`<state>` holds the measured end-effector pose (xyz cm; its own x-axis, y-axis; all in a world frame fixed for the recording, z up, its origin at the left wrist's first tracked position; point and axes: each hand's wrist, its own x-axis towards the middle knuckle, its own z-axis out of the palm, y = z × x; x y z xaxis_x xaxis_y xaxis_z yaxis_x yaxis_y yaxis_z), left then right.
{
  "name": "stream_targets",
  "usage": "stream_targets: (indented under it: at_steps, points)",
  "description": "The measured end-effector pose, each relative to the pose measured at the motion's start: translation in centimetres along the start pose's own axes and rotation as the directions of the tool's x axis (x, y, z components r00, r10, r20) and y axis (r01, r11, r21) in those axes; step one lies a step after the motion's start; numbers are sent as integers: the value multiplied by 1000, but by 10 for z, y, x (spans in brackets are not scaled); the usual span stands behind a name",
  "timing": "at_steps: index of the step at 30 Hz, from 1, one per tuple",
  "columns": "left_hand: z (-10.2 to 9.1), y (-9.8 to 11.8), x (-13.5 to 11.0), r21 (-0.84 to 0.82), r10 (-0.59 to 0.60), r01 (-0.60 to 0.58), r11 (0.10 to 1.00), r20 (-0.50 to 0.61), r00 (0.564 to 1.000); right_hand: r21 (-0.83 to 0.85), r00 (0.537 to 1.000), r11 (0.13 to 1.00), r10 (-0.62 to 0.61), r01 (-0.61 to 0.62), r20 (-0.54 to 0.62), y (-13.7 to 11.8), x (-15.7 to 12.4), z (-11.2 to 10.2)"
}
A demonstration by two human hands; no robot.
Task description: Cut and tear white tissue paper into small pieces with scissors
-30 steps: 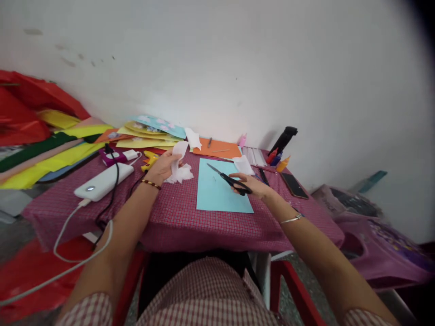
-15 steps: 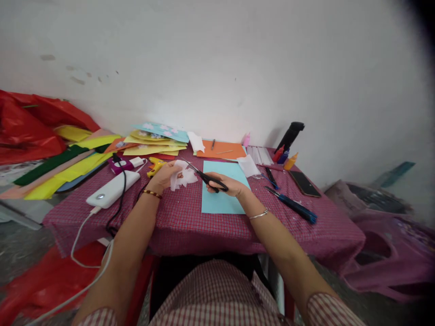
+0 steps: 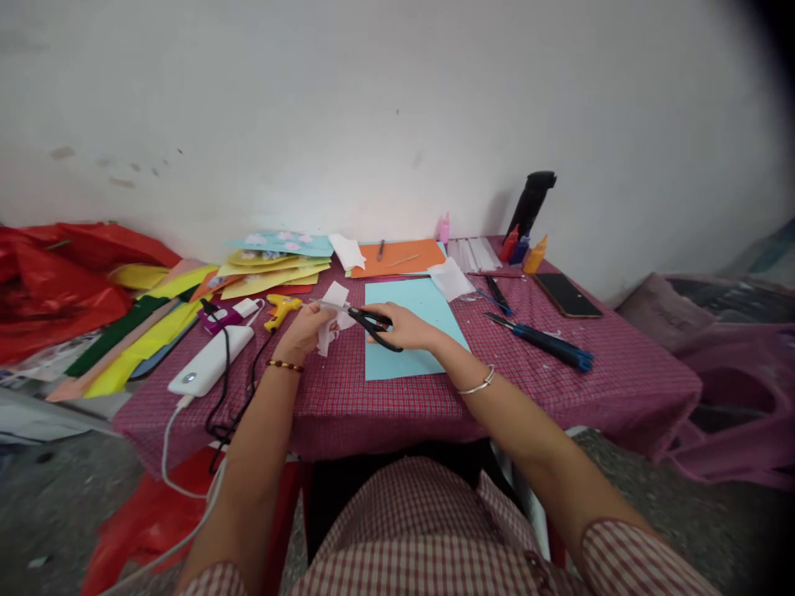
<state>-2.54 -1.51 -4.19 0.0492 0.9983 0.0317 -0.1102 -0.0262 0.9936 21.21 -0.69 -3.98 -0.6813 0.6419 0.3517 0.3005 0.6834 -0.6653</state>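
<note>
Left hand (image 3: 305, 329): fingers pinched on white paper (image 3: 335, 295), which is held above the worktop (image 3: 348, 406), left of centre. Right hand (image 3: 407, 327): wrapped about the handles of black scissors (image 3: 359, 315), blades directed left at the paper. The two hands are near each other, not touching.

Beneath the right hand: light blue sheet (image 3: 403, 364), flat.

Left side: yellow glue gun (image 3: 282, 308), just beyond the left hand; white power bank (image 3: 211, 364), cable attached.

Far side: stacked yellow sheets (image 3: 273, 273); orange sheet (image 3: 403, 258); white sticks (image 3: 475, 255); pink bottle (image 3: 444, 228), upright.

Right side: blue-handled tool (image 3: 546, 343); dark phone (image 3: 568, 294), lying flat; orange bottle (image 3: 535, 255) and red bottle (image 3: 509, 247), both tilted.

Far right, beyond the worktop: pale bag (image 3: 646, 319), bearing what may be lettering, too blurred to read.
</note>
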Motion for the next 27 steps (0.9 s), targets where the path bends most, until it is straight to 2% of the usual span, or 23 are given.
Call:
stream_targets:
  at_steps: [8, 22, 27]
  points:
    - [2, 2, -1, -14, 29, -30, 999, -10, 1000, 112, 1000, 994, -2, 2, 5, 4, 3, 3]
    - [-10, 1, -1, -10, 11, -11, 1000, -59, 998, 142, 993, 985, 92, -102, 81, -4, 12, 6]
    - [-11, 1, 1, -21, 8, -10, 1000, -76, 997, 165, 993, 980, 102, -111, 63, -3, 15, 10]
